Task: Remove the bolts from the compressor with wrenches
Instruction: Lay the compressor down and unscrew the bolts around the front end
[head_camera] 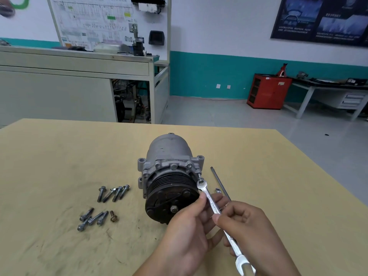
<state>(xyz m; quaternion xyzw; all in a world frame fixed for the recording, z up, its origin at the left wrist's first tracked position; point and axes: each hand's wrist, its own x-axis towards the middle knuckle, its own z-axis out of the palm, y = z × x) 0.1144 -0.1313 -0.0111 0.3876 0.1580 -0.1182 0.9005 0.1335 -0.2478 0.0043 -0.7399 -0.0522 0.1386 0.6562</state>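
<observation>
Your left hand point(187, 232) and right hand point(245, 222) both pinch the wrench point(214, 208), its ring over the half-out bolt point(200, 178) right of the compressor point(169, 156). Keep the ring seated square; turn in short arcs.

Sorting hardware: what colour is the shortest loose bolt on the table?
The shortest bolt is brownish bronze; head view shows it.

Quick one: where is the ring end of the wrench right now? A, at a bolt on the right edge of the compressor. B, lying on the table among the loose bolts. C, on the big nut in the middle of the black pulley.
A: the ring end of the wrench is up at the head of a bolt that sticks out at the right edge of the compressor, while the left hand and right hand both pinch its shaft.
</observation>
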